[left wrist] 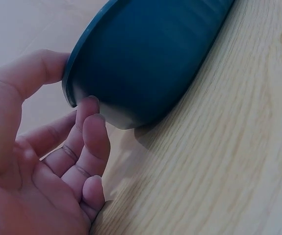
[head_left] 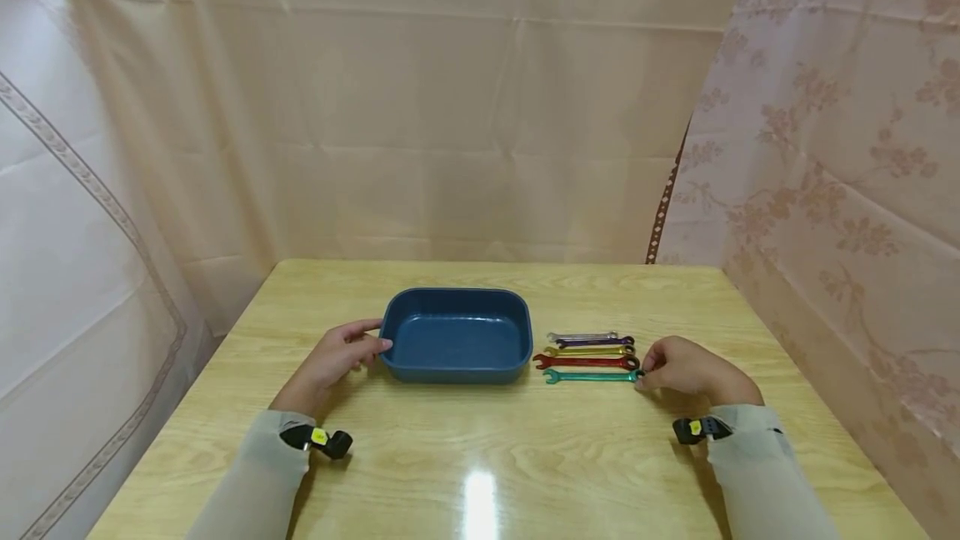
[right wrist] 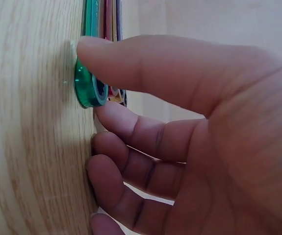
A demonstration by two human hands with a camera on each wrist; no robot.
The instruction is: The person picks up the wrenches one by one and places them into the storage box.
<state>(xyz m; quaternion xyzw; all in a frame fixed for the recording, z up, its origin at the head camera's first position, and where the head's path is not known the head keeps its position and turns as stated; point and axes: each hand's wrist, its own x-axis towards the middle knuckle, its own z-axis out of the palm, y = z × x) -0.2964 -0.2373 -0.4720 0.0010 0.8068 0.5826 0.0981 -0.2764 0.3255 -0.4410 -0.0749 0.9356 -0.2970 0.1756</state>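
Observation:
A blue rectangular tray (head_left: 457, 376) sits on the table, left of a set of combination wrenches. My left hand (head_left: 341, 354) holds its left end, the thumb (left wrist: 47, 68) at the rim and bent fingers against the outer wall. At the right, my right hand (head_left: 686, 369) pinches the ring end of the green wrench (head_left: 588, 377) between thumb (right wrist: 116, 58) and forefinger. That wrench lies nearest the front. Behind it lie a red wrench (head_left: 588, 362), a yellow wrench (head_left: 588, 352), a purple wrench (head_left: 600, 342) and a silver wrench (head_left: 581, 337), roughly parallel. The tray holds nothing.
Everything stands on a light wood-grain table (head_left: 450, 440). A beige curtain (head_left: 450, 107) hangs behind its far edge, with a flowered cloth (head_left: 847, 173) along the right and a white cloth (head_left: 67, 273) on the left.

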